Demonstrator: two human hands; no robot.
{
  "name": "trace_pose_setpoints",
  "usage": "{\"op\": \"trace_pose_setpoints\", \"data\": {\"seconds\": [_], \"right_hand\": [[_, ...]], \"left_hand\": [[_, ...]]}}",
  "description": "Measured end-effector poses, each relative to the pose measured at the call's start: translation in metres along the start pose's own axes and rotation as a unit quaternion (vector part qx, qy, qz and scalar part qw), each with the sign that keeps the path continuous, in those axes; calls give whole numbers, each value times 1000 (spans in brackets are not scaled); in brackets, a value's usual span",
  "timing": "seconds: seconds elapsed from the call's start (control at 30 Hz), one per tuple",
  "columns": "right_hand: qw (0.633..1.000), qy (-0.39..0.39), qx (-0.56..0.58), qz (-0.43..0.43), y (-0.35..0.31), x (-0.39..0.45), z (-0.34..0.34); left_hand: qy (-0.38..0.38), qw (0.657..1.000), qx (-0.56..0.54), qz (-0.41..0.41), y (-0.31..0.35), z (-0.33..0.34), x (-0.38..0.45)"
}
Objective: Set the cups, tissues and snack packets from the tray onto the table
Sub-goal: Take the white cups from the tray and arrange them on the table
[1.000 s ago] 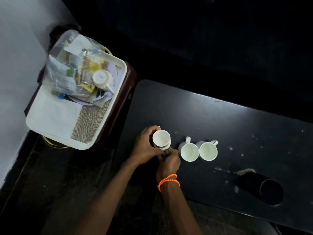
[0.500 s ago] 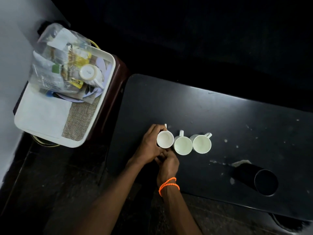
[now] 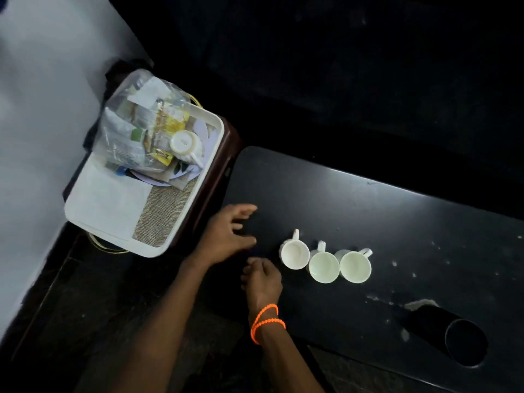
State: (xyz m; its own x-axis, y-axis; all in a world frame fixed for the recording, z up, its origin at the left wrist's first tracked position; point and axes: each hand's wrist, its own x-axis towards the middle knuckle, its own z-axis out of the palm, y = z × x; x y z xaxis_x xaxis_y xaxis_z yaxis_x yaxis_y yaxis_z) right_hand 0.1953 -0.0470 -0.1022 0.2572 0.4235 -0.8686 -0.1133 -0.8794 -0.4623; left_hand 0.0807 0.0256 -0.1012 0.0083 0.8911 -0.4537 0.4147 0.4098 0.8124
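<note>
Three white cups stand upright in a row on the black table (image 3: pixel 354 199): a left cup (image 3: pixel 295 253), a middle cup (image 3: pixel 323 267) and a right cup (image 3: pixel 355 265). My left hand (image 3: pixel 226 236) hovers open over the table's left end, fingers spread, apart from the cups. My right hand (image 3: pixel 262 282), with orange bands at the wrist, rests just left of the left cup, fingers loosely curled and holding nothing. On the white tray (image 3: pixel 93 222) at the left lie a clear bag of snack packets (image 3: pixel 136 131), an upturned white cup (image 3: pixel 185 144) and a white tissue (image 3: pixel 105 197).
The tray sits on a dark brown stand (image 3: pixel 224 165) beside the table, next to a pale wall (image 3: pixel 42 109). A woven mat (image 3: pixel 167 211) lines the tray. A black cylinder (image 3: pixel 448 333) lies on its side at the table's right front.
Both hands have let go of the left cup, which now stands beside the other two. My left hand has moved left toward the tray and my right hand has drawn back.
</note>
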Motion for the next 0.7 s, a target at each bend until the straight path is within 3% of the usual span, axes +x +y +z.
{"op": "trace_pose_setpoints", "data": {"seconds": [0.07, 0.13, 0.23, 0.33, 0.5, 0.6, 0.7], "right_hand": [[996, -6, -33, -85, -26, -1, 22], [985, -16, -57, -160, -60, -2, 46], [952, -53, -104, -282, -112, -9, 84], [905, -100, -185, -369, -152, -9, 116], [840, -129, -357, -387, -191, 12, 150], [838, -145, -392, -350, -201, 22, 156], [870, -172, -321, -332, -202, 21, 148]], "left_hand": [[143, 984, -85, -67, 6, -39, 13], [269, 947, -134, -114, 12, -69, 27], [357, 910, -141, -157, 19, -97, 42], [354, 899, -177, -190, 23, -113, 56], [282, 897, -281, -192, 36, -128, 74], [268, 885, -308, -222, 39, -138, 82], [259, 855, -375, -246, 39, -146, 82]]}}
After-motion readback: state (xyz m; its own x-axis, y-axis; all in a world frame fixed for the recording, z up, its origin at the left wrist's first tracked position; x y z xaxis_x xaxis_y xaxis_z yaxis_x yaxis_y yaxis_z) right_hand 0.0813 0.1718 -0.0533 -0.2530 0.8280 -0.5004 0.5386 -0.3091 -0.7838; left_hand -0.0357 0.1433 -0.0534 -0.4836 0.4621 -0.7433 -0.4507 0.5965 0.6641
